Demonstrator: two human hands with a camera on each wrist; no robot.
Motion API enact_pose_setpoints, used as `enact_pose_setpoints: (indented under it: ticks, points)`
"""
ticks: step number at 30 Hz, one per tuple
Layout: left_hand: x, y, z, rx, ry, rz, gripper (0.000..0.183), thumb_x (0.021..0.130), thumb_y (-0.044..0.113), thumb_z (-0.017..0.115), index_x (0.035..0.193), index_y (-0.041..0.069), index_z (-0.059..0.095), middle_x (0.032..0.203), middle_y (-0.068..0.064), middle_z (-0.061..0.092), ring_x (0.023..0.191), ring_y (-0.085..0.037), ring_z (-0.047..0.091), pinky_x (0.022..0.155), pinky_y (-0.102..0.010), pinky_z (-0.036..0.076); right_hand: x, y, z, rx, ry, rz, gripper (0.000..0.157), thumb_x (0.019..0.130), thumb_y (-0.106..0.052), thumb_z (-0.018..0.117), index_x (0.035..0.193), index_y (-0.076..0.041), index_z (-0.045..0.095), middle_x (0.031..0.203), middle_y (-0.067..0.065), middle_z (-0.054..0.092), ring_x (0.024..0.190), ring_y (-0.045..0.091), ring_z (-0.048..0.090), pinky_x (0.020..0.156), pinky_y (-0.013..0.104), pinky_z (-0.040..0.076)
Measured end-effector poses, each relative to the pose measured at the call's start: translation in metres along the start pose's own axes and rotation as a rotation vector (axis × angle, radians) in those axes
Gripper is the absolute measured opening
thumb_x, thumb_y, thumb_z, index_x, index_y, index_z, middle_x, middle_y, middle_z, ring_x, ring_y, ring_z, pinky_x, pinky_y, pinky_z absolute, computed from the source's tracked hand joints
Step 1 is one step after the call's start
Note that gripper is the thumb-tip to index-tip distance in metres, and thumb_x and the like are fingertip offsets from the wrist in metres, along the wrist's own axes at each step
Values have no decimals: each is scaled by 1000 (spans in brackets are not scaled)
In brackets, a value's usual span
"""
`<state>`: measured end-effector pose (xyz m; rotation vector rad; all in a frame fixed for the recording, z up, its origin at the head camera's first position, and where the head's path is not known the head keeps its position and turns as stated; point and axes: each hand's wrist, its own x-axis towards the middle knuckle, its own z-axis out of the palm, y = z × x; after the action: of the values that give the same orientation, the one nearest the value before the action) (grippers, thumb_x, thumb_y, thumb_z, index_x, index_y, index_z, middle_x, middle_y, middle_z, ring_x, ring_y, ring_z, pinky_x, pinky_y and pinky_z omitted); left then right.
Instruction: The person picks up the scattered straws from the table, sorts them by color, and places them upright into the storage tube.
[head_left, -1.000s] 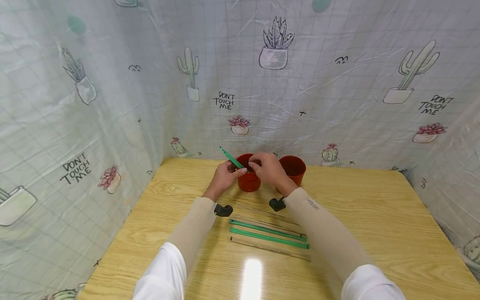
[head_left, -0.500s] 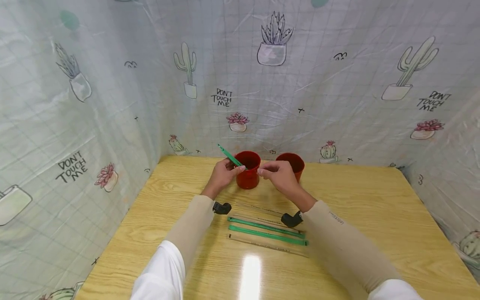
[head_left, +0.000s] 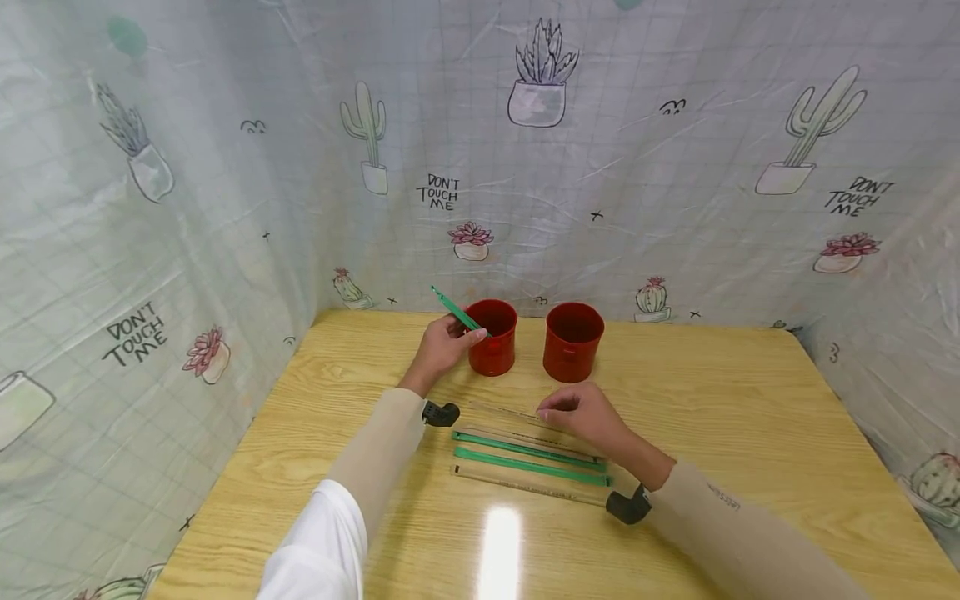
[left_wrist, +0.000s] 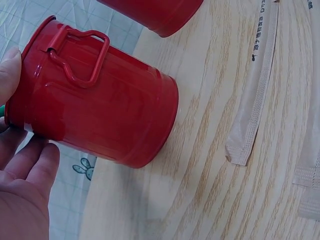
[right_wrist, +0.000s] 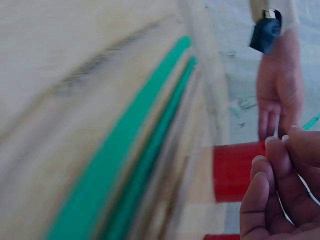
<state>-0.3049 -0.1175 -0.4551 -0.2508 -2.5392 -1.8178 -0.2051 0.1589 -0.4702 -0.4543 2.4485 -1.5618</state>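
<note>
My left hand (head_left: 438,352) holds the left red metal bucket (head_left: 492,357) at its rim, thumb on the near side and fingers around the outside. A green wrapped straw (head_left: 448,303) slants up out of that bucket beside the thumb. In the left wrist view a wire handle (left_wrist: 97,57) shows on the bucket's side. My right hand (head_left: 592,414) is low over the table, its loosely bent fingertips right at the end of the farthest brown paper-wrapped straw (head_left: 498,410). In the right wrist view nothing shows between its fingers (right_wrist: 274,165).
A second red bucket (head_left: 572,358) stands to the right of the first. Several brown and green wrapped straws, among them a green one (head_left: 532,467), lie in a row on the wooden table (head_left: 337,517). A printed curtain (head_left: 675,200) hangs behind the table.
My right hand has drawn back from the left bucket's opening, moving right and down to the row of straws. The left hand and the slanting green straw stay at the bucket.
</note>
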Motion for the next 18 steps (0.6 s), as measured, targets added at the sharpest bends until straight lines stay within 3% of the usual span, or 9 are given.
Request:
enact_pose_setpoints:
  ticks: [10,18]
  points:
    - [-1,2,0,16,13,8,53,100,21,71,147,1,57,145,-20,64,135,-36,62,112,-45,53,-37,24,-13,-196,-31,-32,8,94,-15,77,94,-8,82,90,1,78,80,8,63,71,21,55]
    - [1,-1,0,4,-1,-8,54,99,25,74,146,3,58,146,-18,63,137,-35,61,114,-46,51,-50,39,-15,-260,-31,-53,7,94,-13,76,91,-9,82,89,-2,78,77,2,60,67,20,53]
